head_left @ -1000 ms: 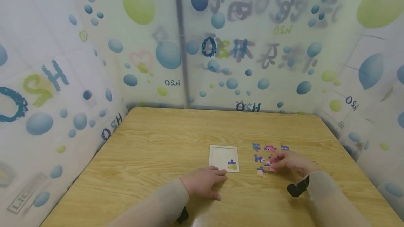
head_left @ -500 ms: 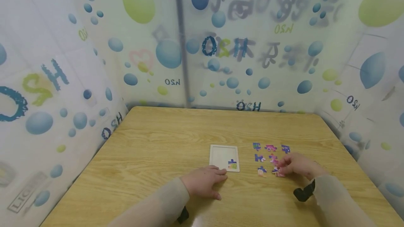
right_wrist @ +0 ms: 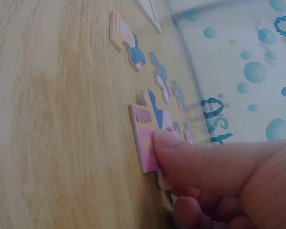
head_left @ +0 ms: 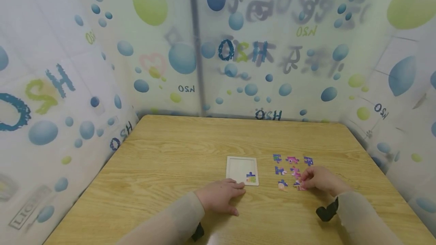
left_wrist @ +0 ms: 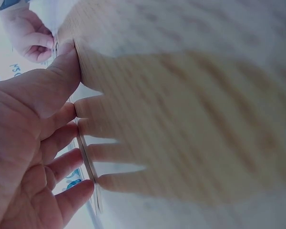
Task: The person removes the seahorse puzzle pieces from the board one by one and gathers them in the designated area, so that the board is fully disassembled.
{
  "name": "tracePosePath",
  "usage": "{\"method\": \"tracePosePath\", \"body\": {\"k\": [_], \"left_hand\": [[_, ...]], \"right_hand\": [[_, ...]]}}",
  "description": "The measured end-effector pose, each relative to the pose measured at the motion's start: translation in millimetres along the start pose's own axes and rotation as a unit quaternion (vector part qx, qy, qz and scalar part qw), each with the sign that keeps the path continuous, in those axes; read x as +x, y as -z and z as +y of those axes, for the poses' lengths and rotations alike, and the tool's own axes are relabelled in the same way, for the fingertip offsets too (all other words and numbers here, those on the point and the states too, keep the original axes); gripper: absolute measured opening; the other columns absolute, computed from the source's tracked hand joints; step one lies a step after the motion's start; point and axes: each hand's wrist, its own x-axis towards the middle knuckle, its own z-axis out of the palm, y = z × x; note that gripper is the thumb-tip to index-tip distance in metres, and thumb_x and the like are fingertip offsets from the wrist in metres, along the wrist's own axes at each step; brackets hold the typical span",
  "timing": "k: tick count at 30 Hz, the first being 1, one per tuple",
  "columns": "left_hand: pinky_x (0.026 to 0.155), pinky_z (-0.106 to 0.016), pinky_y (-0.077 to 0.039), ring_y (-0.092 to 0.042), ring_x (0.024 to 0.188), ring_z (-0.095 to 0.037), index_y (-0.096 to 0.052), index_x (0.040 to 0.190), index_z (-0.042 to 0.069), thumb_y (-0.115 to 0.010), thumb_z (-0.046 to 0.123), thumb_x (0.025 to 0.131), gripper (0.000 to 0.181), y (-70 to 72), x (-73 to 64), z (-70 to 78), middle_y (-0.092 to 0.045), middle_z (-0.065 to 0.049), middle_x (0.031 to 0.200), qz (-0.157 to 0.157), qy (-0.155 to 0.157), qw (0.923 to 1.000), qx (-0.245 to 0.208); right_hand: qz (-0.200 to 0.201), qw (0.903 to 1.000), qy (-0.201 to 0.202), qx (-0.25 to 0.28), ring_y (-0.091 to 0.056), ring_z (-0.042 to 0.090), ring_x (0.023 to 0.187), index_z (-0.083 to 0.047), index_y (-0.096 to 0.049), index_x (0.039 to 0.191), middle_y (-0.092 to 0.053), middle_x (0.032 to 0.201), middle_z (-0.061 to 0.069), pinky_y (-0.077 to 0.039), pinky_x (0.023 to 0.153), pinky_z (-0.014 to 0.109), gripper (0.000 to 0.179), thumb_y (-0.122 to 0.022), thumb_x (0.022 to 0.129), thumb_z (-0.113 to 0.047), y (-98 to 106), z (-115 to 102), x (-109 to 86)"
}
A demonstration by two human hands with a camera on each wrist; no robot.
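Observation:
My right hand pinches a pink and blue jigsaw puzzle piece by its edge, thumb on top, fingers partly hidden. The piece is at the table surface, at the near end of a group of loose pieces. Left of the group lies a pale puzzle tray; one puzzle piece sits in its lower right corner. Fingers spread, my left hand rests palm down, its fingertips at the tray's near edge. Also loose are a pink piece, a blue-purple piece and a peach and blue piece.
The wooden table reaches back to a patterned curtain that also hangs along both sides. A black wrist camera sits under the right sleeve.
My right hand has moved a little to the right and nearer, sliding the pinched puzzle piece along with it, then stays nearly still. My left hand and the tray keep their places.

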Motion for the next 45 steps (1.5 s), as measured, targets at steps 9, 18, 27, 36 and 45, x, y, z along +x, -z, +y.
{"method": "tracePosePath", "body": {"k": [9, 18, 27, 36, 45], "left_hand": [[0.111, -0.031, -0.032, -0.036, 0.137, -0.021, -0.047, 0.144, 0.018, -0.064, 0.052, 0.087, 0.068, 0.2, 0.8, 0.8, -0.036, 0.003, 0.152, -0.001, 0.0, 1.0, 0.001], [0.111, -0.031, -0.031, -0.036, 0.138, -0.021, -0.047, 0.144, 0.018, -0.063, 0.052, 0.087, 0.068, 0.2, 0.7, 0.9, -0.036, 0.003, 0.152, -0.001, 0.002, 1.0, -0.002], [0.112, -0.031, -0.03, -0.035, 0.138, -0.021, -0.047, 0.144, 0.018, -0.064, 0.051, 0.087, 0.068, 2.2, -0.2, 2.8, -0.036, 0.003, 0.152, -0.005, 0.006, 0.9999, -0.007], [0.112, -0.032, -0.03, -0.036, 0.137, -0.022, -0.047, 0.143, 0.017, -0.064, 0.052, 0.087, 0.068, 0.8, 1.0, 1.7, -0.037, 0.002, 0.152, 0.0, 0.005, 1.0, -0.002], [0.111, -0.033, -0.033, -0.038, 0.136, -0.023, -0.049, 0.142, 0.016, -0.064, 0.052, 0.087, 0.067, -1.2, 2.7, -0.4, -0.038, 0.001, 0.151, 0.009, -0.002, 0.9999, 0.005]], "right_hand": [[-0.004, 0.9999, 0.015, 0.0, -0.049, 0.022, 0.084, -0.005, -0.066, 0.091, -0.061, 0.088, 0.004, -0.037, 0.072, 0.033, 0.021, -0.079, 0.078, -0.016, 2, 0, -1.3], [-0.024, 0.9975, 0.026, 0.061, -0.057, 0.021, 0.065, -0.002, -0.062, 0.099, -0.06, 0.086, 0.009, -0.05, 0.064, 0.035, 0.019, -0.07, 0.087, -0.014, -4, -24, 2.2], [-0.018, 0.9971, 0.012, 0.073, -0.05, 0.019, 0.068, -0.008, -0.062, 0.098, -0.059, 0.091, 0.006, -0.042, 0.051, 0.029, 0.014, -0.069, 0.089, -0.017, -27, -56, 17.3], [-0.003, 0.9982, 0.05, 0.034, -0.053, 0.019, 0.08, -0.011, -0.068, 0.093, -0.061, 0.087, 0.002, -0.045, 0.07, 0.031, 0.011, -0.073, 0.086, -0.018, -54, -86, 30.7], [-0.019, 0.9947, 0.055, 0.084, -0.051, 0.021, 0.082, -0.01, -0.068, 0.089, -0.061, 0.085, 0.003, -0.042, 0.075, 0.033, 0.007, -0.074, 0.085, -0.014, -78, -103, 42.5]]}}
